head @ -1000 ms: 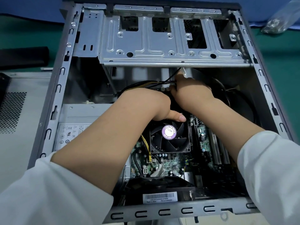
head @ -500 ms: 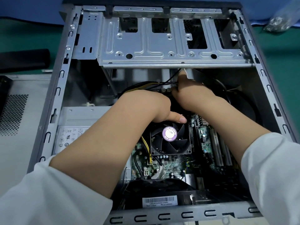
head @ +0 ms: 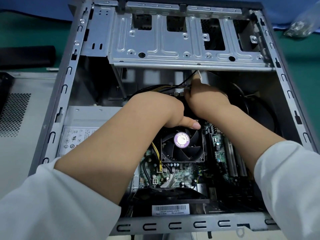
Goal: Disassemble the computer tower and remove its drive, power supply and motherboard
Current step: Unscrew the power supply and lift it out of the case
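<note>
The open computer tower (head: 52, 129) lies on its side with both my hands deep inside. My left hand (head: 166, 111) rests just beyond the black CPU fan (head: 181, 144), thumb lying on the fan's far edge; its fingers are hidden. My right hand (head: 206, 97) grips the bundle of black and yellow cables (head: 166, 88) near the far edge of the green motherboard (head: 183, 175), index finger raised toward the drive cage (head: 173, 40). The grey power supply (head: 83, 129) sits at the left inside the case.
The removed perforated side panel (head: 19, 111) lies left of the case. A black object (head: 26, 56) rests at the far left on the green mat. A clear bag of parts (head: 301, 26) lies at the far right. White expansion slots (head: 233, 161) run beside my right forearm.
Both hands stay in nearly the same place by the cable bundle; my right index finger has lifted a little toward the drive cage. The view has shifted slightly.
</note>
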`<state>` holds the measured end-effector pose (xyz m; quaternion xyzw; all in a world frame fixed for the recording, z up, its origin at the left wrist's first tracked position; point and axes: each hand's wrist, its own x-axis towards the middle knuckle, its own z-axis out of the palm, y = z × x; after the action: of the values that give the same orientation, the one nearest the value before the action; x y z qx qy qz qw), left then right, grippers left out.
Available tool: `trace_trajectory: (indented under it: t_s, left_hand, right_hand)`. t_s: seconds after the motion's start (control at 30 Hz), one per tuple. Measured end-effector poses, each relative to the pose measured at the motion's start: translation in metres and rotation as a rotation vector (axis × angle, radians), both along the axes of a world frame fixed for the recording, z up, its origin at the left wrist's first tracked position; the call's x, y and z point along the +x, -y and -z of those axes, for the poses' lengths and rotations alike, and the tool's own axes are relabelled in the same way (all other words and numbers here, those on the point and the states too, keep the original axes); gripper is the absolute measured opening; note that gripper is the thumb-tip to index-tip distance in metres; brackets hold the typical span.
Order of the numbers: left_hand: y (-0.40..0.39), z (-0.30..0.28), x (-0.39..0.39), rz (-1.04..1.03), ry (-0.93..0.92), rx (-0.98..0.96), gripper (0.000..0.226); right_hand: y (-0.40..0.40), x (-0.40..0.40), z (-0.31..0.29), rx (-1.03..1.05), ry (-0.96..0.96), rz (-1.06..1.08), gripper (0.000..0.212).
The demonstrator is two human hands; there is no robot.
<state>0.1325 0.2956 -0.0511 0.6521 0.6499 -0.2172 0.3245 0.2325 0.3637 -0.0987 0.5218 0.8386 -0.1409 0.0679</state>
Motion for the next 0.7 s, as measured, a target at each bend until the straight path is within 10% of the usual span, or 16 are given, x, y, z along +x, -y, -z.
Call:
trace_trajectory:
  t_s: [0.7]
  left_hand:
    - [-0.0021, -0.0005, 0.0019, 0.033, -0.019, 0.006, 0.065]
  right_hand:
    - [-0.0017, -0.0006, -0.0002, -0.054, -0.019, -0.004, 0.041]
